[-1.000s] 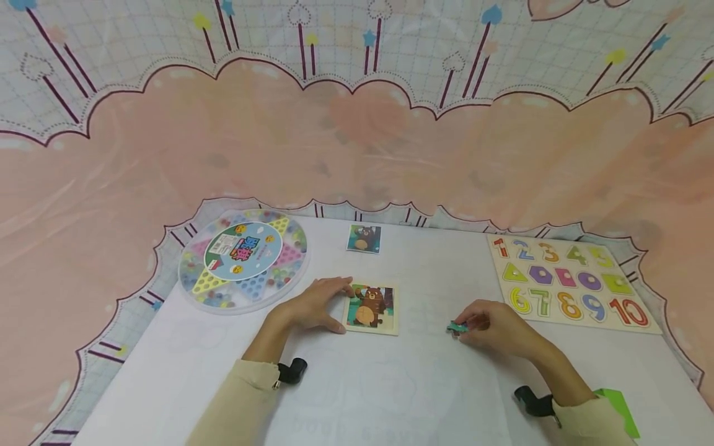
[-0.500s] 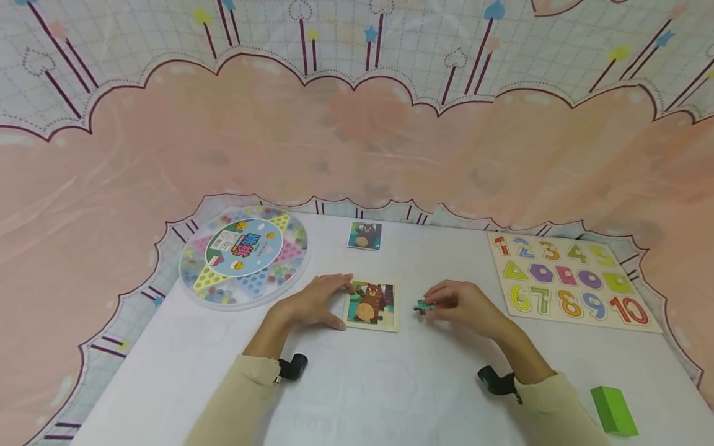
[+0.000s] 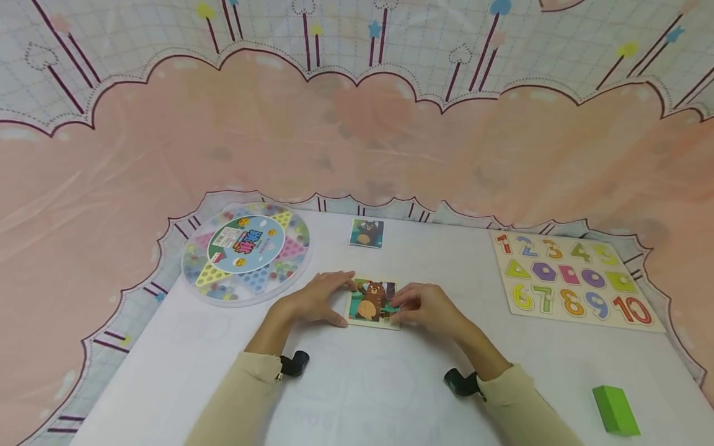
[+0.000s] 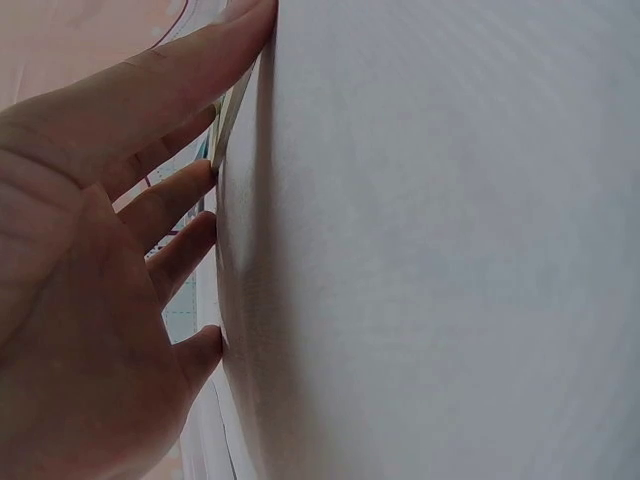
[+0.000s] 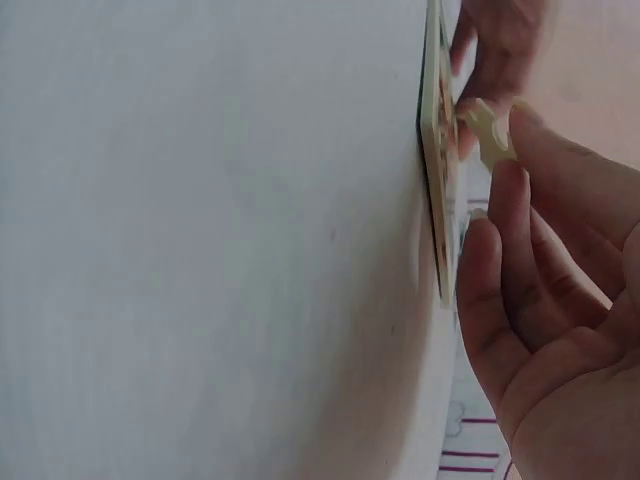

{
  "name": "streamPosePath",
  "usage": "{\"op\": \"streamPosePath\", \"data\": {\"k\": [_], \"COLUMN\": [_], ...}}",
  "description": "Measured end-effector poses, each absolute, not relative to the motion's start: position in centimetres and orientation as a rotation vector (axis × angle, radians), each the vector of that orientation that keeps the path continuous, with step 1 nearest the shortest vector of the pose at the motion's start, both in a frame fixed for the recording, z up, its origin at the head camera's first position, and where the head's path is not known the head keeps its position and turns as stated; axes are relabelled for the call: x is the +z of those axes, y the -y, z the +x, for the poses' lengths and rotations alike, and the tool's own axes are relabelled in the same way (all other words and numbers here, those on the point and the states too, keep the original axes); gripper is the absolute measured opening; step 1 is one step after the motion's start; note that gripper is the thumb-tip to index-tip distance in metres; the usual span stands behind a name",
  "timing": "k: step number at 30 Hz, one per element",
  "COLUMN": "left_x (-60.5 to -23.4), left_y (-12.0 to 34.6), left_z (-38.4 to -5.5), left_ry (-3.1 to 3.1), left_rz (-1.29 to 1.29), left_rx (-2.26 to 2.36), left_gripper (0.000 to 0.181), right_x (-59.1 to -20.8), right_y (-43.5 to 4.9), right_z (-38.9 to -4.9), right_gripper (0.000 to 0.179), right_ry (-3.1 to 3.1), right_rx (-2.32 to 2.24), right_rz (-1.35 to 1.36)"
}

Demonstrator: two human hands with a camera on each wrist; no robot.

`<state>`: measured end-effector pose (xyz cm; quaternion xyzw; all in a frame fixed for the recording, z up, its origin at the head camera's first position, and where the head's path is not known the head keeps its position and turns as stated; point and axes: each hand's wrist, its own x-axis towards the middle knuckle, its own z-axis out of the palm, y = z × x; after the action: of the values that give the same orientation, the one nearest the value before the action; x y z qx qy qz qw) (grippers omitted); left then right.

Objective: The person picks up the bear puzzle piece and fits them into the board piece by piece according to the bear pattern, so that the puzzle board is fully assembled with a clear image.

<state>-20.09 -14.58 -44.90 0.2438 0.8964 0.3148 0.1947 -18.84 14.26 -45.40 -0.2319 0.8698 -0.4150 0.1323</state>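
A small bear puzzle board (image 3: 369, 303) lies flat on the white table. My left hand (image 3: 341, 301) rests on the table with straight fingers against the board's left edge (image 4: 228, 120); in the left wrist view the left hand (image 4: 190, 190) is spread wide. My right hand (image 3: 399, 308) pinches a small green puzzle piece (image 3: 391, 308) over the right side of the board. In the right wrist view the piece (image 5: 490, 135) shows its pale underside between thumb and fingers, just off the board (image 5: 437, 180).
A round clear game box (image 3: 245, 251) with coloured marbles sits at the back left. A small bear picture card (image 3: 366, 233) lies behind the puzzle. A number and shape board (image 3: 574, 279) is at the right, a green block (image 3: 615, 409) at the front right.
My right hand has carried the green piece leftwards from the open table onto the right side of the bear board. The left hand has stayed at the board's left edge.
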Motion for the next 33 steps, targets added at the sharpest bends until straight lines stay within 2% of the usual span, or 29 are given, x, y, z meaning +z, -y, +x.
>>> {"op": "streamPosePath", "data": {"k": [33], "left_x": [-44.86], "left_y": [14.63], "left_z": [-20.23], "left_ry": [-2.516], "left_rz": [0.677], "left_rx": [0.87], "left_gripper": [0.064], "right_x": [-45.34], "right_y": [-13.16], "right_z": [-18.41], "right_gripper": [0.015], "right_ry": [-2.457], "right_rx": [-1.251], "right_rz": [-0.504]}}
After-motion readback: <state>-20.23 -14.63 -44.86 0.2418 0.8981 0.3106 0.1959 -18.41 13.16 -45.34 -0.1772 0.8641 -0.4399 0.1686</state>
